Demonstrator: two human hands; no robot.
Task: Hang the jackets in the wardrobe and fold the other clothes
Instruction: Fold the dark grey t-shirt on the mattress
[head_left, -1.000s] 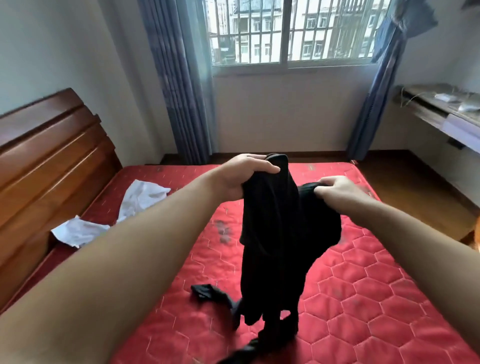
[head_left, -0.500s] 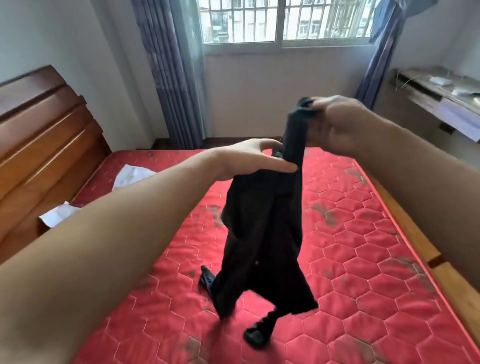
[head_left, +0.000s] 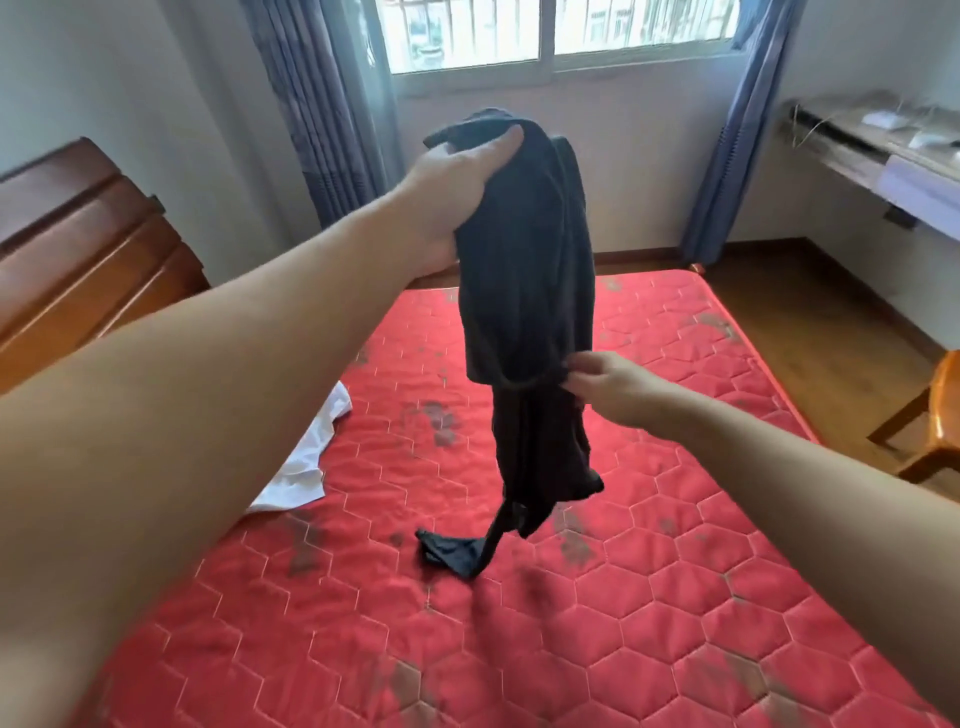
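A black garment (head_left: 524, 291) hangs bunched above the red quilted mattress (head_left: 649, 597), its lowest end trailing onto the bed. My left hand (head_left: 457, 182) grips the garment's top, held high near the window. Lower down, my right hand (head_left: 608, 384) pinches the garment's edge at mid-height with its fingertips. A white garment (head_left: 306, 462) lies crumpled on the mattress at the left, partly hidden behind my left forearm.
A wooden headboard (head_left: 88, 249) stands at the left. Blue curtains (head_left: 322, 104) flank the window. A wall shelf (head_left: 883, 150) with small items runs along the right wall, and a wooden chair (head_left: 935, 426) stands beside the bed on the wood floor.
My left hand has risen and now grips the garment's top. My right hand let go of the top and dropped to the garment's middle edge. The view tilted.
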